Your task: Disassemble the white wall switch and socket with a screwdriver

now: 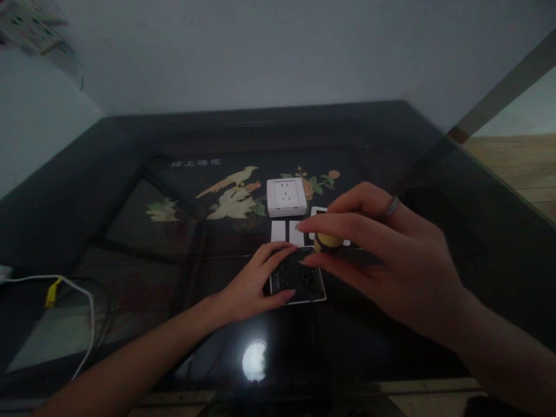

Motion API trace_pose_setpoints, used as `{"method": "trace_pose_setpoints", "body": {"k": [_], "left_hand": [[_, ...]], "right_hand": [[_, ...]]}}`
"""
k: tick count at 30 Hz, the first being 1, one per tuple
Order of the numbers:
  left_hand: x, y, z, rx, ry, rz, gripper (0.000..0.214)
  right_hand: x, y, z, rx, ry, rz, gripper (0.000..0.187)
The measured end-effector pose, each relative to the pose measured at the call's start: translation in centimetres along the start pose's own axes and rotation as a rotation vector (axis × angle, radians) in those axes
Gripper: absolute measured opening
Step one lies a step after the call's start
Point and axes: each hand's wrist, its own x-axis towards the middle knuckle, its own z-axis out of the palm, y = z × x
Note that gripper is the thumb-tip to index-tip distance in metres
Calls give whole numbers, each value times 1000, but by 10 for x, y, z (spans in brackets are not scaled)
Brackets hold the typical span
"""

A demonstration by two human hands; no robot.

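My left hand (260,278) rests on the dark glass table and grips the left edge of a black switch module (299,281) with a pale frame, thumb and fingers curled round it. Raised just above the module's right corner, my right hand (382,243) has a ring on one finger. Its fingertips pinch a small yellow thing (328,241), perhaps a tool handle. Two small white rocker plates (286,231) lie side by side just beyond the module. A white wall socket (286,196) sits farther back. Behind my right fingers a white frame (319,211) is partly hidden.
The table (130,231) is black glass over a painted bird-and-flower panel, with a lamp's reflection (254,360) near the front edge. A white cable with a yellow tag (52,291) lies at the left. Pale walls stand behind; wooden floor (521,162) shows at right.
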Motion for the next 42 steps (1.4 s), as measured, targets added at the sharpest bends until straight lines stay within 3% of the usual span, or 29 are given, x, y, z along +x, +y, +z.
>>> {"method": "trace_pose_setpoints", "body": {"k": [3,6,8,12,16,21,23,28,31,37,39,42], "left_hand": [[0,1,-1,-7,8,8,69],[0,1,-1,-8,2,13,69],[-1,1,-1,-2,2,12,70],[0,-1,0,12,6,-2,70],[0,0,0,17,10,-5,69],[1,1,-1,-2,2,6,69],[1,2,-1,-7,1,2,69],[1,2,-1,-1,-6,4,67],[1,1,-1,6,-6,2,68],[1,1,0,-19,-15,-11,69],[1,2,-1,-18,-8,-6,69],[1,1,-1,-12,-1,-2,69]], "right_hand": [[-1,1,-2,14,-17,9,30],[0,2,-11,109,-122,21,41],[0,4,-14,155,-161,1,40],[-1,4,-5,93,-70,-24,27],[-1,3,5,-6,6,1,28],[0,4,-9,124,-145,9,45],[0,5,-13,145,-168,5,43],[0,4,-3,35,2,15,23],[0,4,1,-9,50,14,25],[-1,6,-13,76,-110,21,44],[-1,6,-13,104,-141,20,42],[-1,4,-6,79,-76,21,31]]}}
